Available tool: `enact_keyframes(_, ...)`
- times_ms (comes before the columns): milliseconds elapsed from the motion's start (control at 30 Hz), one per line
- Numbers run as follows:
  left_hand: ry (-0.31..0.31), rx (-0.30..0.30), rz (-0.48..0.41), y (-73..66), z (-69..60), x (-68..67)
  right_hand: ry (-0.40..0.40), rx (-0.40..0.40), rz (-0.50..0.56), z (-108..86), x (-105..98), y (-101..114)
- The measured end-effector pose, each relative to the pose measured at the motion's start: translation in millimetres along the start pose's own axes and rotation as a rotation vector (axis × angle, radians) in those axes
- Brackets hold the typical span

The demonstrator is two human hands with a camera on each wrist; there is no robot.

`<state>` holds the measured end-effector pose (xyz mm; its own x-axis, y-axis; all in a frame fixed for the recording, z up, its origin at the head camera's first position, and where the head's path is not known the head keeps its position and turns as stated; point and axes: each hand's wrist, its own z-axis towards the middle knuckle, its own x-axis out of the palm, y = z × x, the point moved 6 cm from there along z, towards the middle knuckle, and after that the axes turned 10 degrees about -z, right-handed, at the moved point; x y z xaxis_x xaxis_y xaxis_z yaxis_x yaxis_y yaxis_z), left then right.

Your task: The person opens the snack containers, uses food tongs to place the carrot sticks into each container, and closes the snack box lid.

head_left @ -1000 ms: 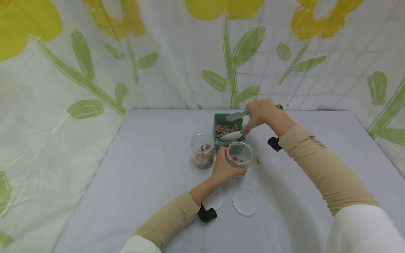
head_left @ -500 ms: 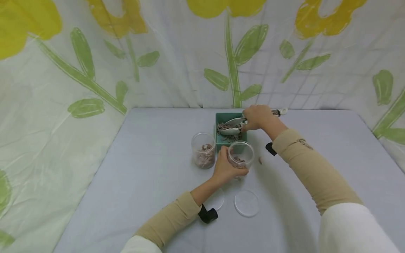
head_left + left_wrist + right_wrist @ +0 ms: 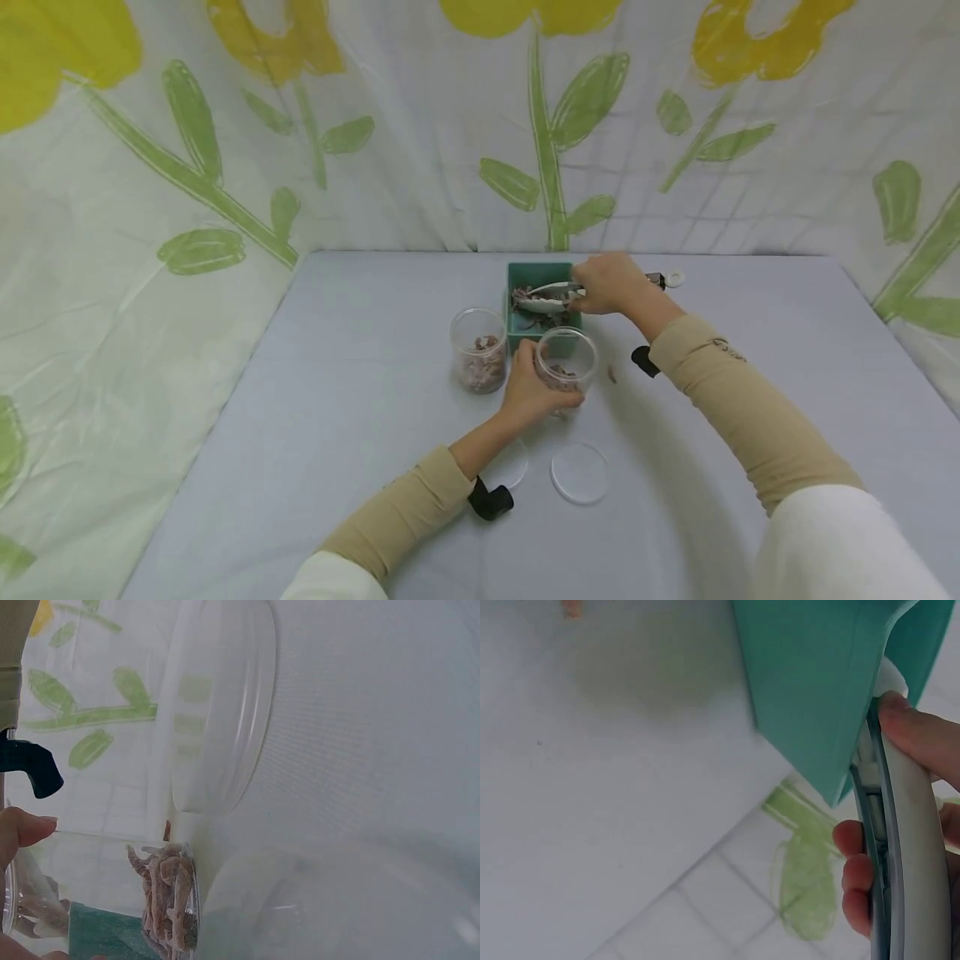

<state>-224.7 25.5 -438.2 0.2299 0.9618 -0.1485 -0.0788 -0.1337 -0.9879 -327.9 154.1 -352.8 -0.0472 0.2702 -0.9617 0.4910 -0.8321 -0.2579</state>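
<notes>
My left hand (image 3: 529, 395) grips a clear round jar (image 3: 567, 357) partly filled with brownish strips (image 3: 169, 900). Just behind that jar is a green rectangular bin (image 3: 542, 273) holding more strips. Over the bin, my right hand (image 3: 609, 284) grips white-tipped tongs (image 3: 546, 306), whose tips are down inside it among the strips. In the right wrist view, fingers (image 3: 856, 871) and thumb close round the tong arms (image 3: 915, 847) beside the bin wall (image 3: 817, 682). The tong tips are mostly hidden there.
A second clear jar (image 3: 480, 354) with strips stands left of the held one. Two clear lids lie nearer the front, one (image 3: 581, 473) at right, another (image 3: 507, 464) partly behind the left wrist. A small strip (image 3: 612, 374) lies on the table, right of the jar.
My right hand has moved down and the tong tips have dropped into the bin and come closer together. Strips in the bin have shifted. My left hand keeps its hold on the jar.
</notes>
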Motion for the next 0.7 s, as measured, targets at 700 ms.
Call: enact_keyframes(700,-0.026,-0.021,-0.073,5.1,11.3,-2.2,-0.271,0.055,0.159,-80.8,-54.8,-43.0)
